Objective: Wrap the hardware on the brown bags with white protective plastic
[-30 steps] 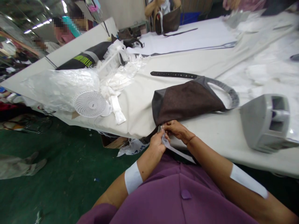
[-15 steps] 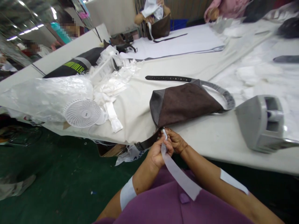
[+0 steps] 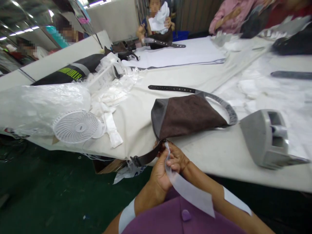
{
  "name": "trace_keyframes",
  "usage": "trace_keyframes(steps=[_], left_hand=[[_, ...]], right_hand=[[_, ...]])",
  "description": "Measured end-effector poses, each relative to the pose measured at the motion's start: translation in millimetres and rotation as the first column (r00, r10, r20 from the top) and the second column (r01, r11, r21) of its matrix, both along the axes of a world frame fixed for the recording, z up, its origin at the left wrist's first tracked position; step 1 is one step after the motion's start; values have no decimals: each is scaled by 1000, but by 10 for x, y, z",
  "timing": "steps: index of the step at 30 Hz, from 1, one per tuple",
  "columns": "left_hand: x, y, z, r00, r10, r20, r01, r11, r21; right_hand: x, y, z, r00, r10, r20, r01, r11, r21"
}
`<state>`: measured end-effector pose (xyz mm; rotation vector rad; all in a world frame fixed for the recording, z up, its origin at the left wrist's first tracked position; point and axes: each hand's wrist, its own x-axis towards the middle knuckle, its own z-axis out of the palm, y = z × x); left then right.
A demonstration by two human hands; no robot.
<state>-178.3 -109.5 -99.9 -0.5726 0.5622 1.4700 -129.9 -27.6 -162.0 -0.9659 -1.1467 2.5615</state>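
Observation:
A brown bag [image 3: 190, 115] with grey ends lies on the table near its front edge. Its punched strap [image 3: 172, 88] stretches out behind it, and a dark buckled strap [image 3: 148, 156] hangs from its near corner. At that corner my left hand [image 3: 162, 170] is closed on a translucent white strip [image 3: 191, 191], whose loose end trails over my purple clothing. My right hand [image 3: 177, 157] is closed beside it, fingers at the strip's upper part and the strap joint. The fingertips partly hide the joint.
A grey tape dispenser [image 3: 264, 139] stands on the right. To the left are a white fan [image 3: 78, 126], clear plastic wrap [image 3: 44, 104] and crumpled white strips [image 3: 109, 94]. Across the table, a person handles another dark bag [image 3: 161, 40] and white paper [image 3: 159, 21].
The view has shifted, so the table items appear lower and further left. More of the strip hangs straight between my hands, less bunched. Across the table, the other bag's strap has moved.

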Motion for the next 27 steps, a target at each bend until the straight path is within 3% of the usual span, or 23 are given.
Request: trace_keyframes(steps=[2, 4, 5, 7, 9, 11, 13, 15, 17, 20, 22, 27], left_hand=[[-52, 12, -57, 983, 34, -178, -51, 995, -88], [-116, 42, -175, 927, 46, -372, -104, 985, -137], [-141, 68, -255, 892, 53, -448, -124, 984, -132], [-162, 129, -424, 827, 72, -557, -137, 988, -76], [-141, 169, -563, 774, 92, -626, -139, 990, -27], [-106, 180, -659, 742, 97, -664, -149, 989, -22], [-80, 178, -727, 730, 93, -677, -158, 987, -35], [-73, 176, -776, 727, 89, -681, -158, 987, -39], [-80, 179, -812, 725, 87, -683, -154, 987, -38], [-99, 182, -852, 722, 81, -687, -140, 990, -30], [-107, 177, -872, 716, 83, -693, -134, 991, -20], [-113, 157, -887, 706, 101, -701, -129, 992, 13]], right_hand=[[88, -49, 30, 997, -67, 24, 65, 996, 67], [317, -81, 73, 985, -164, 43, 143, 940, 310], [489, -84, 110, 976, -208, 65, 152, 866, 475], [943, -66, 239, 948, -292, 125, 107, 664, 740], [1495, 8, 431, 889, -431, 151, 97, 500, 861], [2070, 183, 630, 751, -649, 123, 177, 378, 909], [2583, 461, 775, 557, -827, 79, 230, 244, 942], [2972, 781, 844, 428, -904, 18, 330, 175, 927], [3217, 1065, 849, 390, -917, 85, 424, 261, 867], [3361, 1334, 794, 455, -822, 342, 457, 546, 702], [3375, 1417, 748, 501, -738, 452, 439, 667, 602], [3382, 1513, 689, 517, -667, 537, 404, 743, 534]])
